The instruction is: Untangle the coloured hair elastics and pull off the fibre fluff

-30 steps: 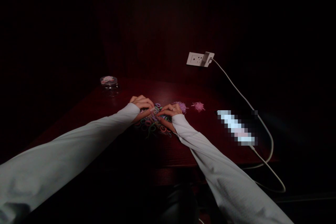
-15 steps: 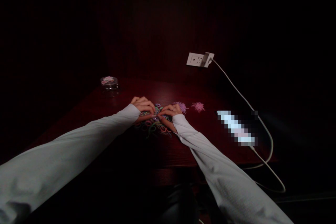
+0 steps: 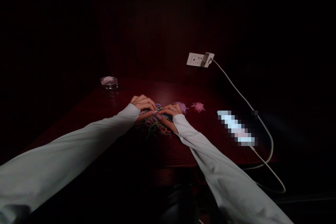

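Clock positions are read from the mixed pile, with 12 o'clock facing away from the person. The dark wall [image 3: 157,45] stands at 12 o'clock. In front of it, the dark red counter [image 3: 168,152] carries the loose items. The left sleeve [image 3: 78,147], light grey, enters from 8 o'clock; the matching right sleeve [image 3: 215,168] enters from 4 o'clock. The white cable [image 3: 272,143] loops down from the wall to the lower end of the bright oblong object [image 3: 236,128], which is masked by pixelation and lies at 3 o'clock.

The mixed pile [image 3: 150,126], made of multicoloured loops and strands, is located on the counter under and between the two hands. The left hand [image 3: 143,105] covers its 11 o'clock edge; the fingers [image 3: 150,106] are bent, with the tips nearly closed against the thumb. The right hand [image 3: 172,113] covers its 2 o'clock edge; its fingers point to 9 o'clock, tips close to those of the left hand. Whether either hand grips a loop cannot be told.

The outlet [image 3: 195,60], with a charger [image 3: 208,59] plugged in, is wall-mounted between 1 and 2 o'clock. The clear lidded jar [image 3: 109,84] stands at 10 o'clock. The purple pile [image 3: 182,107] lies at 2 o'clock, partly behind the right hand. The smaller pink pile [image 3: 198,107] lies just beyond, towards 3 o'clock.
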`<state>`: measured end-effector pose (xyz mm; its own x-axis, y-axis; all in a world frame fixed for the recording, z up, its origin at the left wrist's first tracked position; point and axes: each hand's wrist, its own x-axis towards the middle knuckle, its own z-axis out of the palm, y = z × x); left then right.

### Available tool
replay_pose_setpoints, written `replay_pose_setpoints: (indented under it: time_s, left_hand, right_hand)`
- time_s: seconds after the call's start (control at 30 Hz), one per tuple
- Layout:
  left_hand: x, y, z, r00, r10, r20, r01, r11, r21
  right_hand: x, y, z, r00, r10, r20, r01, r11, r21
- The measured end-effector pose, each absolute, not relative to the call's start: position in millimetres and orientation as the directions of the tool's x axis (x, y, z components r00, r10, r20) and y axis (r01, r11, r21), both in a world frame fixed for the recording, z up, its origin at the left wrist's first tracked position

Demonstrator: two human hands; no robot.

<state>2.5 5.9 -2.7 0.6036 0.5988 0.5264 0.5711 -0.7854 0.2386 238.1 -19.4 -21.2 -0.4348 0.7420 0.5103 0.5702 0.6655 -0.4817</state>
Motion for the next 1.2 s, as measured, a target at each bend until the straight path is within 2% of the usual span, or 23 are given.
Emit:
replay_pose_setpoints:
  time_s: [0.13,0.4,0.7,0.77,0.9,1.03,1.2]
  left_hand:
    - [5,4,-2,0.590,0.615,0.523,0.574,-0.775,0.265]
    - [7,4,-4,0.590,0.615,0.522,0.561,-0.778,0.283]
    - [6,3,-3,0.596,0.628,0.500,0.576,-0.768,0.279]
    - [5,5,-4,0.572,0.650,0.501,0.595,-0.749,0.292]
    - [1,18,-14,0.490,0.703,0.516,0.666,-0.684,0.299]
    - [-2,30,-23,0.436,0.743,0.508,0.717,-0.628,0.303]
    - [-4,33,-27,0.432,0.762,0.482,0.724,-0.612,0.318]
  right_hand:
    - [236,-21,-20,-0.450,0.739,0.502,0.606,0.665,-0.436]
    - [230,-29,-16,-0.443,0.696,0.566,0.718,0.653,-0.241]
    - [230,-26,-18,-0.426,0.695,0.579,0.738,0.637,-0.221]
    - [239,-17,-20,-0.331,0.732,0.596,0.777,0.569,-0.268]
    - [273,6,-23,0.019,0.771,0.637,0.890,0.277,-0.362]
    - [302,15,-23,0.105,0.795,0.597,0.935,0.125,-0.332]
    - [303,8,-20,0.073,0.828,0.556,0.966,0.079,-0.245]
